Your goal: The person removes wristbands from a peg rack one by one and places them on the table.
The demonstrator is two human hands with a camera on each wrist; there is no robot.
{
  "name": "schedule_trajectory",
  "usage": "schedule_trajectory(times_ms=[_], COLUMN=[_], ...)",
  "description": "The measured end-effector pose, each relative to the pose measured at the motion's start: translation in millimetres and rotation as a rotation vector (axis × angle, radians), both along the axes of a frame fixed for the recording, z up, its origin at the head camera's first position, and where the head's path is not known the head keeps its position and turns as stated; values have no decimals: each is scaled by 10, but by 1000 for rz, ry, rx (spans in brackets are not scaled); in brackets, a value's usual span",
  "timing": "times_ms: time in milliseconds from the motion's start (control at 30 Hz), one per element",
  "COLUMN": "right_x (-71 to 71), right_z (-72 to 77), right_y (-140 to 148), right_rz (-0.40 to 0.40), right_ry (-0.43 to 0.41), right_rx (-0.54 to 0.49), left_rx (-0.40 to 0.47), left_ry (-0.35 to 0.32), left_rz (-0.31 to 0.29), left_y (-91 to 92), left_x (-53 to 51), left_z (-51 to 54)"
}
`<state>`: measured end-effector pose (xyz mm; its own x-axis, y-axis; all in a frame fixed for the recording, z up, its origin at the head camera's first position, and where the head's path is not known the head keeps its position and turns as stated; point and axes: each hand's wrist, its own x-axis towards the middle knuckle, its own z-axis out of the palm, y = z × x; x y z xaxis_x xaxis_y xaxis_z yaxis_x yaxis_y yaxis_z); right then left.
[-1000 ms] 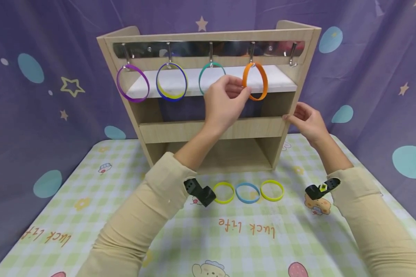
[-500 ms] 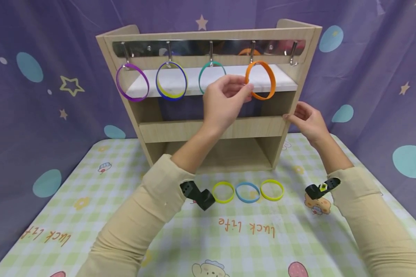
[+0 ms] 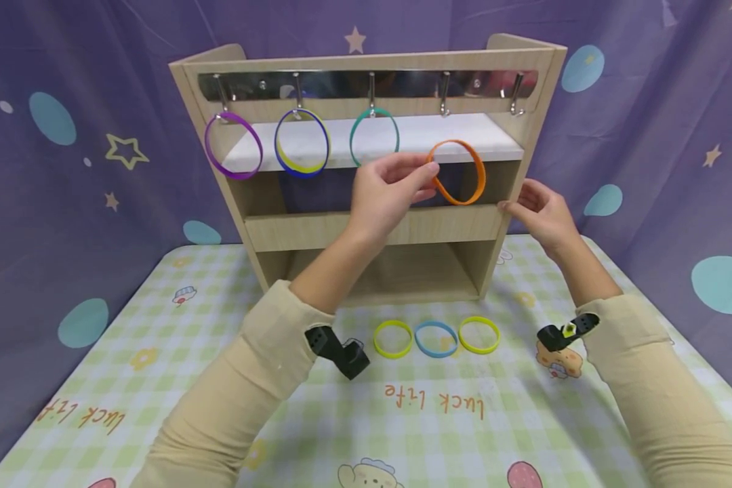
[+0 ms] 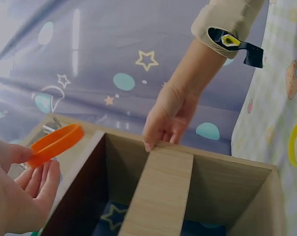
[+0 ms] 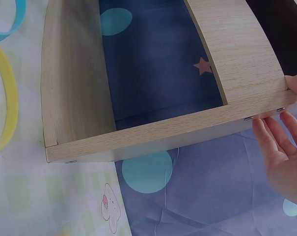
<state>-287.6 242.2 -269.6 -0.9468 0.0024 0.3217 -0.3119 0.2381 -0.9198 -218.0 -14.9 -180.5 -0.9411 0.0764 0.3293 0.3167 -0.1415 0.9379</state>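
Between thumb and fingers, my left hand (image 3: 385, 193) pinches an orange wristband (image 3: 480, 177) by its left side, in front of the wooden shelf unit (image 3: 372, 229). The band is off the hooks and hangs below the fourth hook (image 3: 444, 95). In the left wrist view the orange wristband (image 4: 57, 145) appears tilted in the fingers. My right hand (image 3: 543, 213) grips the right side panel's front edge, thumb in front and fingers on the outer face. In the right wrist view, that hand (image 5: 285, 147) holds the panel (image 5: 177, 129) near the crossboard.
A purple wristband (image 3: 259, 146), a blue and yellow pair (image 3: 301, 173) and a teal wristband (image 3: 352, 139) hang from hooks. The rightmost hook (image 3: 516, 95) is bare. On the checked tablecloth lie two yellow wristbands (image 3: 377, 346) and a blue one (image 3: 436, 355).
The orange wristband has come off the fourth hook and moved down and slightly right, held by my left hand, which also lowered. My right hand stays on the side panel.
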Motion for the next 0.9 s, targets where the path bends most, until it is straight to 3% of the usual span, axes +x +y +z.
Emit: schedule_trajectory(times_ms=[233,467,900], right_x=[-14,-12,1], right_z=[13,-2,-5], right_y=[1,6,-3], right_rz=[-4,-18,-17], right_ry=[-9,-22,-25], right_rx=[15,44,21], left_rx=[-42,-55,-34], left_ry=[-195,-367,-502], left_rz=[-67,-79,-94], left_y=[-143,-248,-494], left_x=[-43,-106,-148], left_z=[-219,-468,-770])
